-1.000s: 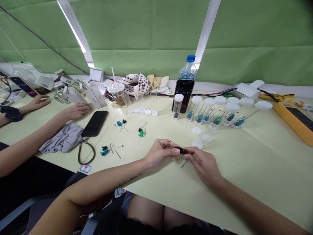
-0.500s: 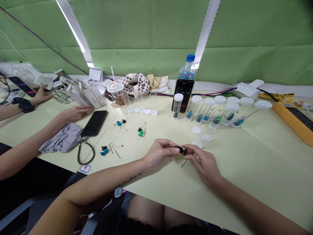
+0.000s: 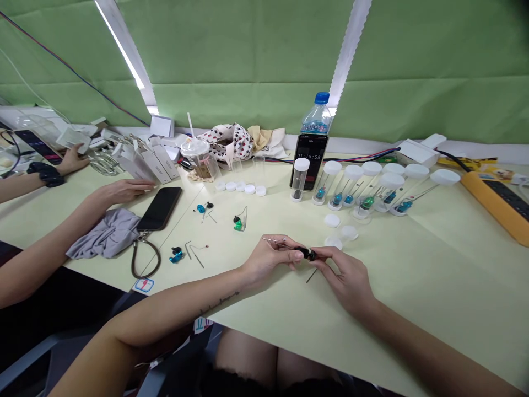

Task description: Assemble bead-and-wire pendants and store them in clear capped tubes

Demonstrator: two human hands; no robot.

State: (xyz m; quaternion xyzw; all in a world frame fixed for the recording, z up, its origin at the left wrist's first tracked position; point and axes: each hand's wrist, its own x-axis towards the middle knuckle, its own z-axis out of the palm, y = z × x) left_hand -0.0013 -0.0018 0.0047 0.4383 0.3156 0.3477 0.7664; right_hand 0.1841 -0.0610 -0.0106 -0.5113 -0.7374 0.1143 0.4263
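Grey cloth lies at the left on the pale surface, and a co-worker's hand is beside some white boxes. Next we see a dark phone with its strap. Then come a blue and black part with bent metal rods near it, and a green and black part. Our left hand grasps one end of a black part; our right hand pinches the other end, so this part is between our two hands. Below it one metal rod is slanting, and we cannot tell if it is held. Farther right, behind our hands, stand capped tubes containing blue and green parts, and finally an orange power strip.
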